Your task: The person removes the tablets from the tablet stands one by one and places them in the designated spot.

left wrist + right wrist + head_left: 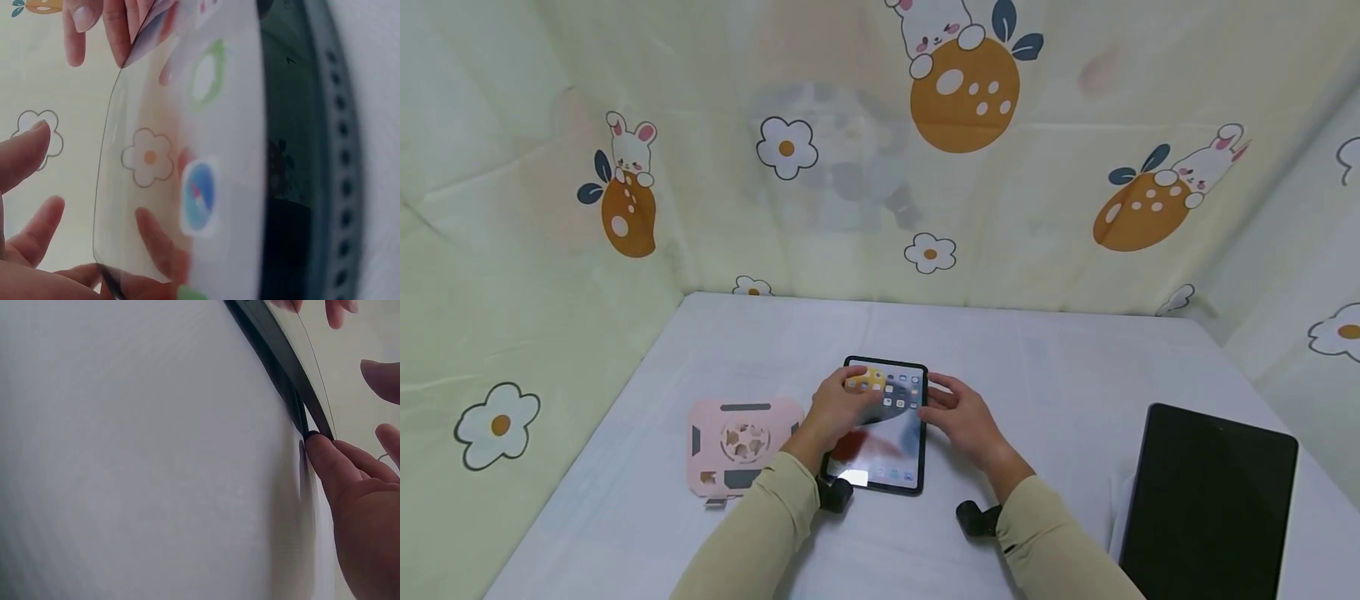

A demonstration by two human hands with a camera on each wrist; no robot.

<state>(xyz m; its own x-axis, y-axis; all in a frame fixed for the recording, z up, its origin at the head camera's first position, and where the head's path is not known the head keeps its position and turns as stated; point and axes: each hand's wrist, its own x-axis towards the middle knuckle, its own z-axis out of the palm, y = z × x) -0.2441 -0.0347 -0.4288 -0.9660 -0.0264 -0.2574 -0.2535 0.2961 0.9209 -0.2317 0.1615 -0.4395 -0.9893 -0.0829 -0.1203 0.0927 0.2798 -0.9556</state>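
Observation:
A tablet [880, 454] with a lit home screen and black edges is in the middle of the table. My left hand [838, 408] reaches over its upper left part. In the left wrist view, this hand's thumb [28, 156] and a finger stand spread over the screen, while lower fingers meet the far corner. At the upper right edge is my right hand [962, 421]. The right wrist view shows its lower fingertips [322, 450] touching the dark tablet edge [290, 365], with the thumb held apart. Parts of both hands' fingers are hidden behind the tablet.
Left of the tablet lies a pink and grey case [707, 417] with a round cut-out pattern, partly behind the left sleeve. A larger black tablet [1213, 500] lies at the right, over something white [1120, 500]. A patterned curtain [850, 208] rises behind the table.

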